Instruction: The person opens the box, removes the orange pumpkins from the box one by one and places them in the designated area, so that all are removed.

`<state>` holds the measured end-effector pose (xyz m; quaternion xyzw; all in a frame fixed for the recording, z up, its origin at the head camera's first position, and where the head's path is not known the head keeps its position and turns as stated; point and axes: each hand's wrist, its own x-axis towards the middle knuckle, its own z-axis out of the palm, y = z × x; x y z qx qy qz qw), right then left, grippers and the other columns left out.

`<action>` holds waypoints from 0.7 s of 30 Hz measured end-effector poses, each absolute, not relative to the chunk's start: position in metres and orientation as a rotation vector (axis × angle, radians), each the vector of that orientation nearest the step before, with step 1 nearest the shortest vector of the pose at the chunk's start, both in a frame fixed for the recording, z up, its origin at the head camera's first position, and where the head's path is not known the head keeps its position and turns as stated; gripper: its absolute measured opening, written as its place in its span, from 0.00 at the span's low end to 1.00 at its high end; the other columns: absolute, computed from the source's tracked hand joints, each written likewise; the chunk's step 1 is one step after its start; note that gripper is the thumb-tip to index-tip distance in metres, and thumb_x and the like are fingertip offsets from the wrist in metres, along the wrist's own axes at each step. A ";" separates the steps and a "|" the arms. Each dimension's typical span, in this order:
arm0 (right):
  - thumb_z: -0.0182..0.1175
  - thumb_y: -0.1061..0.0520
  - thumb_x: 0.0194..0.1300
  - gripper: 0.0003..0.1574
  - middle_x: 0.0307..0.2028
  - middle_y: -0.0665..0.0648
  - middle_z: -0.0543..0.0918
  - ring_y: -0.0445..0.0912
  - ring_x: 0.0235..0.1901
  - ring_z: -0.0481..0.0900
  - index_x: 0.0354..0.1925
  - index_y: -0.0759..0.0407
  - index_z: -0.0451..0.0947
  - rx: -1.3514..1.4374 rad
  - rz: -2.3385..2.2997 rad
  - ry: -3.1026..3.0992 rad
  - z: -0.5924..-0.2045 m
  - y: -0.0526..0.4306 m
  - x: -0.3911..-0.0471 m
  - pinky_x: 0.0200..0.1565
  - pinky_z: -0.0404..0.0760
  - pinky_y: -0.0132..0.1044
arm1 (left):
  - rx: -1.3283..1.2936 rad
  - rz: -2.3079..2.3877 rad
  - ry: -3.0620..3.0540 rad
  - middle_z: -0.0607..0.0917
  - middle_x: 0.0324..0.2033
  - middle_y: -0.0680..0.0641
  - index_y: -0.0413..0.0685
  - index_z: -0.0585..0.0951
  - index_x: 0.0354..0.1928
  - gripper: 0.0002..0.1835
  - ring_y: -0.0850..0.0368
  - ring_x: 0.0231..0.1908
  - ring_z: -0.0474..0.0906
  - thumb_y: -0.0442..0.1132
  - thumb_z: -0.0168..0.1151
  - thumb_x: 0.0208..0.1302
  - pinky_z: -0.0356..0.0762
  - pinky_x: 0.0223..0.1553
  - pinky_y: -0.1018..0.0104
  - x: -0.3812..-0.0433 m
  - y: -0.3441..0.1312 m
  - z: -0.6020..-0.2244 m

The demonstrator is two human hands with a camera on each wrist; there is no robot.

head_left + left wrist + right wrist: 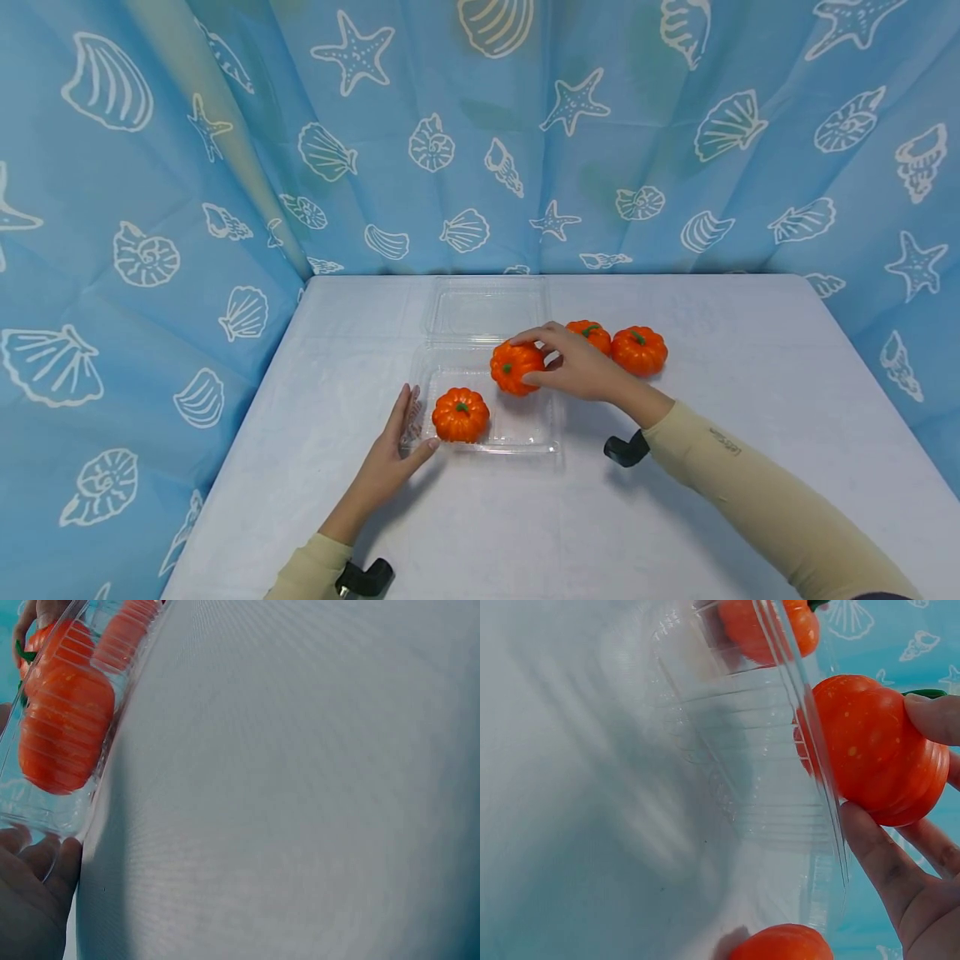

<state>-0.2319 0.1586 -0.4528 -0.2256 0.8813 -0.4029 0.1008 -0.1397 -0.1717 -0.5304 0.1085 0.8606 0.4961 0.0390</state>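
My right hand [573, 365] grips a small orange pumpkin [514, 368] with a green stem, thumb on one side and fingers on the other. In the right wrist view that pumpkin [877, 754] is at the container's rim, its lower part showing through the clear wall. A second pumpkin [461, 417] sits in the front left of the clear plastic container [528, 429]. My left hand [390, 462] rests against the container's left side with fingers straight and thumb spread toward the front corner. The left wrist view shows its fingers [66, 866] right at the container's end.
Two more orange pumpkins, one [589, 335] partly behind my right hand and another [639, 351] beside it, stand right of the container. The container's hinged clear lid [487, 308] lies opened backward on the white table [712, 358]. A blue shell-patterned curtain [487, 192] hangs behind.
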 end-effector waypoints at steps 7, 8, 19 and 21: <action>0.72 0.46 0.64 0.31 0.59 0.49 0.76 0.50 0.52 0.77 0.65 0.40 0.77 -0.710 -1.232 2.641 -0.450 0.171 -0.227 0.50 0.84 0.41 | 0.322 1.513 2.636 0.56 0.79 0.48 0.51 0.44 0.83 0.53 0.47 0.78 0.51 0.49 0.67 0.67 0.49 0.75 0.43 -0.140 -0.172 -0.531; 0.72 0.46 0.64 0.32 0.59 0.49 0.77 0.50 0.52 0.77 0.65 0.40 0.77 -0.712 -1.234 2.646 -0.450 0.172 -0.226 0.50 0.85 0.42 | 0.320 1.511 2.636 0.56 0.79 0.48 0.52 0.43 0.83 0.52 0.46 0.78 0.51 0.49 0.67 0.68 0.49 0.74 0.42 -0.140 -0.172 -0.531; 0.72 0.44 0.64 0.34 0.65 0.53 0.73 0.55 0.59 0.76 0.66 0.44 0.74 -0.626 -1.276 2.670 -0.454 0.191 -0.220 0.56 0.83 0.50 | 0.316 1.490 2.631 0.55 0.79 0.49 0.55 0.43 0.83 0.52 0.47 0.78 0.51 0.51 0.66 0.68 0.49 0.74 0.41 -0.140 -0.173 -0.531; 0.71 0.43 0.64 0.35 0.66 0.54 0.73 0.55 0.59 0.75 0.66 0.44 0.74 -0.609 -1.274 2.683 -0.453 0.194 -0.219 0.56 0.82 0.51 | 0.319 1.491 2.632 0.55 0.79 0.49 0.55 0.43 0.83 0.53 0.46 0.78 0.51 0.52 0.67 0.68 0.49 0.74 0.41 -0.139 -0.173 -0.531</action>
